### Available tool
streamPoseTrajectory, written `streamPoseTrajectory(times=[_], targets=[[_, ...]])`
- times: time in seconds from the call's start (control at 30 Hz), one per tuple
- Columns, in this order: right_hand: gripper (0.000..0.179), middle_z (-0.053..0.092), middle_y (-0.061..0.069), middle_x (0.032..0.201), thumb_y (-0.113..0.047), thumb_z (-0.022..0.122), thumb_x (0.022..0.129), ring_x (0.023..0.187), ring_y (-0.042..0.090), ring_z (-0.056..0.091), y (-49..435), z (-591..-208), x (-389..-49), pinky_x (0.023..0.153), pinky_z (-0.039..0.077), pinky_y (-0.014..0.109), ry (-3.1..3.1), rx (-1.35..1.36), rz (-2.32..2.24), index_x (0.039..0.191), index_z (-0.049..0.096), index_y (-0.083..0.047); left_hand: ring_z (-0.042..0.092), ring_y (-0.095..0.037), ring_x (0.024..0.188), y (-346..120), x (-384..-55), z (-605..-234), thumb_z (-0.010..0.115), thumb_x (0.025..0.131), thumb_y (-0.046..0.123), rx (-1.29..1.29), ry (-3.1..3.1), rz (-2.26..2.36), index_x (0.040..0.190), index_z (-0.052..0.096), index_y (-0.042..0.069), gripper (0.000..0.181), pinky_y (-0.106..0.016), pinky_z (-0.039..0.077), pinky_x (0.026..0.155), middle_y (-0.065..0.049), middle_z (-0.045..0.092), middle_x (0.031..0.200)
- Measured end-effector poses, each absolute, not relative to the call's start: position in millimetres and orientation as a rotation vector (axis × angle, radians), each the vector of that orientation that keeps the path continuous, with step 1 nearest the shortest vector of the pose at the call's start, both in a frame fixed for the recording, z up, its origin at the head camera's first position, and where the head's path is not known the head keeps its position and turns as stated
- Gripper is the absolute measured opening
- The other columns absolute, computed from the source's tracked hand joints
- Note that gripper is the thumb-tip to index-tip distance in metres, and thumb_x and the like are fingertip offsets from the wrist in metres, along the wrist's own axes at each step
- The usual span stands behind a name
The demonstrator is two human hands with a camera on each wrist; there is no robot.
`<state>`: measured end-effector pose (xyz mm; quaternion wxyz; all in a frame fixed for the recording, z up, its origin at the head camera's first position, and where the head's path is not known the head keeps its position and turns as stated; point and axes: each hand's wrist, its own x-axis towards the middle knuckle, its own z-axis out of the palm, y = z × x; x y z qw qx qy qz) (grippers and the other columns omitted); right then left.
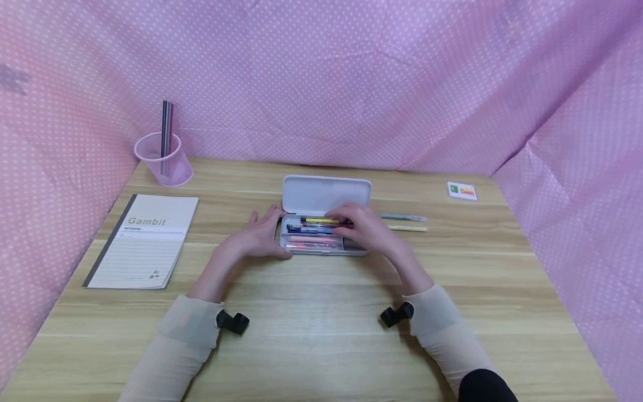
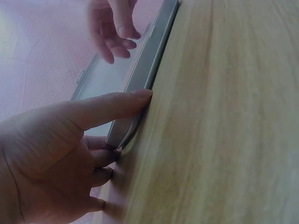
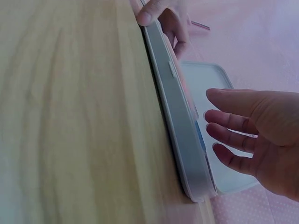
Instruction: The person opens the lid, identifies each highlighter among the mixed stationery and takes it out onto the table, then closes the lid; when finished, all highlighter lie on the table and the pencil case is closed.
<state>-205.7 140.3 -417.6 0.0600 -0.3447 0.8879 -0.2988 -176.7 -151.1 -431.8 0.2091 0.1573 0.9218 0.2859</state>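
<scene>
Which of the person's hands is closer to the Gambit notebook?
Left. The left hand touches the pencil case's left end, to the right of the notebook. The right hand is farther right, over the case's other end.

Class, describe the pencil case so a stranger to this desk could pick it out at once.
On the wooden table, look near the middle, between the person's left hand and right hand. There sits the pale pencil case, its lid raised at the back. Unlike the pink cup, it holds its pens lying flat.
</scene>
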Motion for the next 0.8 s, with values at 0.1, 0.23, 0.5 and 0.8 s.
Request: streamPoseTrajectory(times=[0.1,0.23,0.5,0.8], targets=[[0.031,0.073,0.008,0.113,-0.014,0.073,0.095,0.101,0.021,0.069,136,-417,-204,0.09,0.061,0.039,2.693,-1.045,-0.845,0.125,0.073,-0.01,-0.001,-0.039,0.162,-152,-177,-432,0.086,0.076,0.037,0.44,2.567,0.8,0.152,0.03,0.006,0.099,-0.06,-0.008,0.131,-0.025,0.006,0.173],[0.028,0.073,0.007,0.108,-0.013,0.074,0.094,0.1,0.02,0.069,137,-418,-202,0.09,0.061,0.037,2.71,-1.044,-0.761,0.122,0.074,-0.01,-0.001,-0.04,0.162,-153,-178,-434,0.086,0.075,0.038,0.442,2.568,0.799,0.151,0.031,0.006,0.099,-0.061,-0.009,0.131,-0.025,0.006,0.173],[0.026,0.074,0.008,0.11,-0.01,0.072,0.094,0.103,0.022,0.068,139,-424,-202,0.091,0.059,0.041,2.717,-1.096,-0.714,0.12,0.075,-0.01,0.0,-0.04,0.162,-154,-178,-436,0.086,0.075,0.039,0.442,2.563,0.805,0.151,0.031,0.007,0.1,-0.062,-0.01,0.13,-0.024,0.007,0.173],[0.021,0.074,0.007,0.106,-0.01,0.071,0.095,0.098,0.021,0.068,139,-427,-203,0.087,0.06,0.039,2.74,-1.079,-0.684,0.115,0.077,-0.01,0.001,-0.04,0.162,-153,-178,-436,0.086,0.075,0.04,0.445,2.573,0.801,0.152,0.031,0.007,0.101,-0.061,-0.009,0.131,-0.024,0.006,0.173]])
